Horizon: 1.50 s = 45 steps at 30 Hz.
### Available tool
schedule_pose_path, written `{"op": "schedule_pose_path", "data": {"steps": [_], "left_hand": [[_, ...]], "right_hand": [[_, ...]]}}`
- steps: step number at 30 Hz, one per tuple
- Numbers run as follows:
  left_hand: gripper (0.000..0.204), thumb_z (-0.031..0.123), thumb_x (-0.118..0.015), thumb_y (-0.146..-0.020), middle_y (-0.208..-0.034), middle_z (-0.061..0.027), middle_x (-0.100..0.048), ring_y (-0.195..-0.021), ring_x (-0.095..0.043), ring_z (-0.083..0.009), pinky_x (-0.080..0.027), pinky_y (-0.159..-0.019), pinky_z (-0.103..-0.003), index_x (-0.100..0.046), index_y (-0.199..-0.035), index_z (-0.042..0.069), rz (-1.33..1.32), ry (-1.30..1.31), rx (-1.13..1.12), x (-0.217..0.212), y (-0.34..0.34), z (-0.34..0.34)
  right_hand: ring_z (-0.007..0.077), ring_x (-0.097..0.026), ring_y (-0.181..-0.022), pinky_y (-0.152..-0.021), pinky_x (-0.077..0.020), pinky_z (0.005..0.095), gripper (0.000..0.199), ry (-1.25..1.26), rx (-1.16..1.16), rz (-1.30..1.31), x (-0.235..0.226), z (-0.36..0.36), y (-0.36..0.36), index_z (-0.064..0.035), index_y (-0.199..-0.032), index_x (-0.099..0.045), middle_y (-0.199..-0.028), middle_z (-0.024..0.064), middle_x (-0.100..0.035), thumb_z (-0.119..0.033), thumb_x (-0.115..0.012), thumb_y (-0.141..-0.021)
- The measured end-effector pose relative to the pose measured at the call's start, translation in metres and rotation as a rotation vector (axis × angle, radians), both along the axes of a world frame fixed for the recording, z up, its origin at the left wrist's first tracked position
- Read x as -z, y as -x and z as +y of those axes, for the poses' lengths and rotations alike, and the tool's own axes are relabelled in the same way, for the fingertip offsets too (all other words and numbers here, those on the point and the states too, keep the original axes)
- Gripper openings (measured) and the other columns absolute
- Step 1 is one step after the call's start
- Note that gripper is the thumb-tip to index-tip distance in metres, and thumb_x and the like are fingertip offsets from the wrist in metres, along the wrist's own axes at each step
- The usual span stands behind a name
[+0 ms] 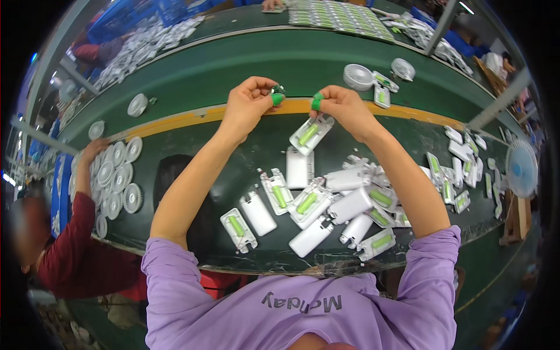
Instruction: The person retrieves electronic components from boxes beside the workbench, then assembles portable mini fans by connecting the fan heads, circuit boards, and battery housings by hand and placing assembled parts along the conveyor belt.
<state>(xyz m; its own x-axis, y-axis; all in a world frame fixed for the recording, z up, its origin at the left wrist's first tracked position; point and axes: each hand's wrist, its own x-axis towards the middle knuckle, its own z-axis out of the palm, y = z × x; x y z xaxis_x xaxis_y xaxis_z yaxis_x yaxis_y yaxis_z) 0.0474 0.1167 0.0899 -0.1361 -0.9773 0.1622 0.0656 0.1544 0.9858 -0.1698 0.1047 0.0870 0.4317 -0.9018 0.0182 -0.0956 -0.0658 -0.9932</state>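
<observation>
My left hand (246, 106) pinches a small dark circuit board (277, 90) between thumb and fingers. Green tape wraps its thumb. To its right, my right hand (345, 111), also with green tape on a finger, is closed at the upper end of a white plastic casing (300, 143). A green battery cell (308, 135) lies inside this tilted casing. Its wires are too small to make out. Below both hands spreads a loose pile of similar white casings (351, 203), some showing green cells, others turned face down.
An orange strip (192, 121) divides my dark table from the green belt (233, 55), which carries small white fans (358, 76). At left, a co-worker's hand (93, 149) reaches over round fan parts (114, 175). More casings (458, 166) and a standing fan (521, 169) are at right.
</observation>
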Motion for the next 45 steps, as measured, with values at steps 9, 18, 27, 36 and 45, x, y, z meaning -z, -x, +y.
{"op": "schedule_pose_path", "data": {"steps": [9, 18, 27, 36, 45], "left_hand": [[0.026, -0.001, -0.060, -0.074, -0.088, -0.0016, -0.052, -0.079, -0.052, -0.0070, -0.045, -0.070, -0.019, -0.059, -0.100, 0.001, -0.268, 0.301, 0.029, -0.027, 0.055, 0.034], [0.021, 0.002, -0.055, -0.082, -0.089, -0.0093, -0.059, -0.072, -0.060, -0.0129, -0.050, -0.065, -0.023, -0.052, -0.102, -0.004, 0.099, 0.019, 0.307, -0.036, 0.075, 0.053], [0.017, 0.007, -0.055, -0.084, -0.088, -0.0083, -0.060, -0.071, -0.060, -0.0127, -0.049, -0.065, -0.023, -0.054, -0.098, -0.003, 0.049, 0.039, 0.342, -0.042, 0.077, 0.064], [0.011, 0.001, -0.053, -0.080, -0.074, -0.0045, -0.061, -0.064, -0.057, -0.0086, -0.048, -0.059, -0.021, -0.060, -0.087, -0.004, -0.016, 0.165, 0.302, -0.043, 0.073, 0.071], [0.010, 0.002, -0.055, -0.080, -0.071, -0.0048, -0.061, -0.062, -0.058, -0.0077, -0.048, -0.055, -0.020, -0.061, -0.084, -0.004, 0.000, 0.151, 0.344, -0.043, 0.059, 0.066]], "right_hand": [[0.0080, -0.057, -0.075, -0.068, -0.0432, 0.0203, 0.028, 0.117, 0.057, -0.220, -0.028, 0.053, 0.029, 0.0051, -0.099, -0.056, -0.084, 0.0071, -0.064, -0.013, -0.060, -0.077], [0.0056, -0.053, -0.073, -0.067, -0.0417, 0.0195, 0.016, 0.205, 0.148, -0.035, -0.046, 0.081, 0.053, 0.0010, -0.092, -0.059, -0.080, 0.0016, -0.060, -0.011, -0.058, -0.082], [0.0033, -0.048, -0.066, -0.059, -0.0384, 0.0185, 0.014, 0.313, 0.168, 0.027, -0.049, 0.084, 0.057, 0.0001, -0.085, -0.059, -0.073, -0.0017, -0.057, -0.013, -0.060, -0.081], [0.0034, -0.044, -0.059, -0.052, -0.0357, 0.0197, 0.009, 0.384, 0.179, 0.133, -0.056, 0.088, 0.049, 0.0005, -0.076, -0.056, -0.064, -0.0022, -0.053, -0.008, -0.059, -0.077], [0.0035, -0.043, -0.057, -0.050, -0.0333, 0.0187, 0.012, 0.358, 0.127, 0.200, -0.063, 0.080, 0.038, 0.0002, -0.074, -0.055, -0.062, -0.0027, -0.051, -0.009, -0.063, -0.077]]}}
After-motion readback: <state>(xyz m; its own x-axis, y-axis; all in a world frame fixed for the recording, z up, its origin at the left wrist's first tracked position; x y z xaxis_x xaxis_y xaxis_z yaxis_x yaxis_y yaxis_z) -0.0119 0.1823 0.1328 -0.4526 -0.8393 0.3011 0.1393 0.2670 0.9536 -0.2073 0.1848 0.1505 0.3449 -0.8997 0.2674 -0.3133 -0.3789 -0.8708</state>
